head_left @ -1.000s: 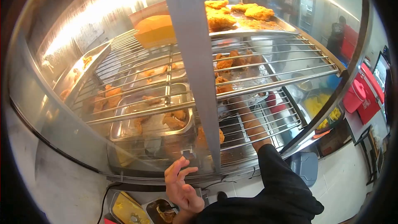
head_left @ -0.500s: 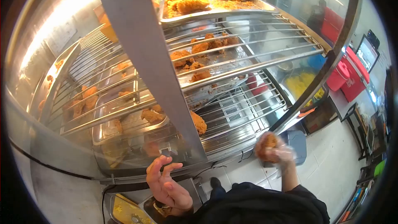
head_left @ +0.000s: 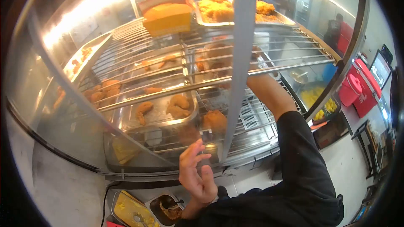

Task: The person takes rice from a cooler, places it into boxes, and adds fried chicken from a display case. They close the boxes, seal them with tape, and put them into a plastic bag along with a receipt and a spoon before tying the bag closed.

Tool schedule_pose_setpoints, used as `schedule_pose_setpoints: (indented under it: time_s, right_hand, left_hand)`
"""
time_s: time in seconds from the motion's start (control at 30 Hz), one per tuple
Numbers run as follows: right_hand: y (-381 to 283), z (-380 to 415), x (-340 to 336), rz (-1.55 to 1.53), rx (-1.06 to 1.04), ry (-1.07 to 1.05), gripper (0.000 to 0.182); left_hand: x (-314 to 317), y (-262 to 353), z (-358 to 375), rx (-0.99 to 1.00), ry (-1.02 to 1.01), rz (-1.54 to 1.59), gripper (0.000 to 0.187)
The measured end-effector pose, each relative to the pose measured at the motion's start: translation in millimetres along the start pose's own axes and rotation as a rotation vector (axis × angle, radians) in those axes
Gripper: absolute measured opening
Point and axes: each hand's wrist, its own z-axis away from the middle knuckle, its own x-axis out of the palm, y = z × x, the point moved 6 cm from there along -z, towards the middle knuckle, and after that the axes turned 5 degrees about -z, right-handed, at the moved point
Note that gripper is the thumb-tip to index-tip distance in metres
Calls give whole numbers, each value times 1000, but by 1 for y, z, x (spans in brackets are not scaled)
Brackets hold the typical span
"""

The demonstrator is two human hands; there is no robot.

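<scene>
Two hands work our warmer; left hand [head_left: 197, 175] spread at the door [head_left: 240, 59], right arm [head_left: 269, 94] reaching to twelve o'clock toward chicken [head_left: 214, 54], its grip hidden; we risk burns from hot racks [head_left: 290, 65].

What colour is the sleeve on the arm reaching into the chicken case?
Black; the sleeve shows best in the head view.

top shelf: tray of breaded fried pieces [head_left: 219, 8], orange box [head_left: 168, 14] beside it
floor, right: red cooler [head_left: 365, 85], red lidded bucket [head_left: 349, 90] just beside it
below cabinet: two sauce pans [head_left: 130, 210]
far background: a person in red [head_left: 341, 33]
right edge: screen [head_left: 380, 69]
</scene>
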Motion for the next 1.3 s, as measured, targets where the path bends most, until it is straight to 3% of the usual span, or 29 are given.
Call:
schedule_pose_setpoints:
  time_s: [0.17, 0.37, 0.57, 0.63, 0.67, 0.73, 0.8, 0.87, 0.97, 1.03, 1.07, 1.13, 1.17, 1.23, 1.3]
  right_hand:
    - [8, -7, 19, -108, 90, 50, 41]
    - [10, 12, -54, -638, 45, 391, 44]
    - [16, 186, -106, -1423, -31, 491, 47]
    - [26, 265, -104, -1533, 10, 489, 49]
    - [42, 297, -100, -1339, 38, 540, 53]
    - [61, 356, -98, -1662, 57, 451, 56]
    - [74, 398, -107, -1833, -62, 545, 58]
    - [116, 420, -87, -1743, -91, 517, 57]
    - [161, 458, -87, -1579, -80, 673, 57]
    - [169, 469, -90, -1473, -96, 733, 58]
    - [169, 471, -93, -1449, -116, 726, 59]
    - [160, 475, -89, -1448, -177, 682, 60]
    - [151, 473, -84, -1481, -221, 618, 60]
    - [119, 468, -64, -1600, -315, 388, 61]
    - [50, 475, -29, -1737, -440, -11, 62]
  left_hand:
    - [-4, 4, -3, 53, 8, -12, 33]
    - [5, 4, -1, 76, 67, -43, 30]
    - [28, 10, 11, 36, 123, 16, 38]
    - [41, 14, 13, 62, 123, 14, 39]
    - [48, 18, 15, 83, 135, 18, 40]
    - [68, 27, 16, 78, 118, 55, 36]
    - [85, 25, 22, 44, 143, 15, 34]
    - [99, 43, 23, 13, 193, -142, 28]
    - [127, 57, 29, 142, 317, -197, 26]
    - [148, 51, 33, 175, 361, 10, 23]
    - [158, 43, 35, 210, 330, 1, 24]
    - [163, 31, 56, 26, 219, 124, 18]
    - [142, 33, 77, 18, 270, 86, 18]
    - [101, 32, 135, -12, 172, -191, 17]
    - [34, 34, 220, -273, 206, -413, 23]
